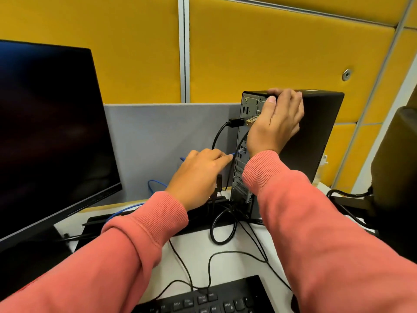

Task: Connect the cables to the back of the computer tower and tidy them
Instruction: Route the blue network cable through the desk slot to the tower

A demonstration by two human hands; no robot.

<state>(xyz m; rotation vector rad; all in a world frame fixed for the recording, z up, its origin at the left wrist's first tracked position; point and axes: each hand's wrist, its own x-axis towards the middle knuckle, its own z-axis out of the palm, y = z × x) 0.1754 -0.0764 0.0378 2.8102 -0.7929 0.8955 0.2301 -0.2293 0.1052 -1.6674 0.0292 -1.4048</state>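
While hands (237, 141) work, black upright tower (316, 136), right gripping its top, left pinching blue cable (155, 184).

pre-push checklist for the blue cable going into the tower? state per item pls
1. Tower braced: right hand grips the computer tower at its top rear edge. Ok.
2. Plug held: left hand pinches the blue network cable near its clear plug. Ok.
3. Plug at the rear panel port: cannot tell if seated.
4. Latch orientation: cannot tell.
5. Black cable above already plugged in. Ok.
6. Cables tidy: black leads loop loosely across the desk. Not ok.
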